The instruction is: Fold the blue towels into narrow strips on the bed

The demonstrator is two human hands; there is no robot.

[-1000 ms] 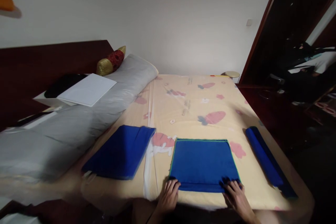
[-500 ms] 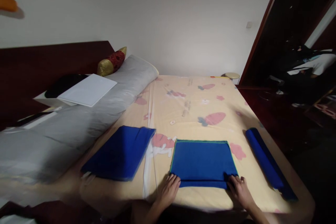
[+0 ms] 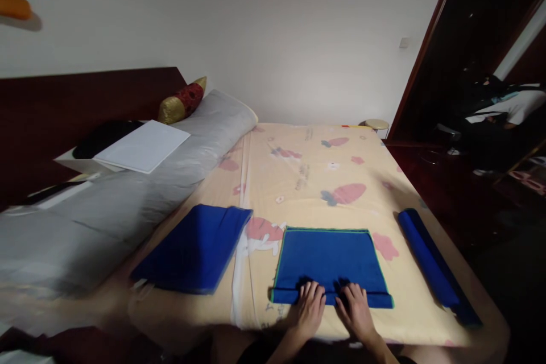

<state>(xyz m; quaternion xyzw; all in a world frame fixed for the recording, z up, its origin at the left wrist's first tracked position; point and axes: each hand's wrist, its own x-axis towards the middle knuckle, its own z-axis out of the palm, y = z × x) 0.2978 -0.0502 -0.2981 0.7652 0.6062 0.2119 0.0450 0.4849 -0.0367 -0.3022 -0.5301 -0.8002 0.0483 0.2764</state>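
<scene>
In front of me a blue cloth (image 3: 328,256) with green edging lies on the bed. Its near edge is turned over into a narrow fold or roll, which reaches a little past the cloth at both sides. My left hand (image 3: 311,304) rests on that folded edge left of its middle, fingers lying over it. My right hand (image 3: 356,307) presses on the same edge a little to the right, its thumb spread toward the left hand. Both palms face down, and neither hand appears to clasp the cloth.
A second blue cloth (image 3: 196,250) lies flat on the left. On the right, near the bed's edge, is a rolled blue cloth (image 3: 429,259). A grey pillow (image 3: 162,193), a white board (image 3: 143,146) and a red-and-gold cushion (image 3: 183,101) sit by the headboard (image 3: 85,91).
My hands have moved inward from the two near corners of the middle cloth to its folded edge. The ends of that fold now show on both sides.
</scene>
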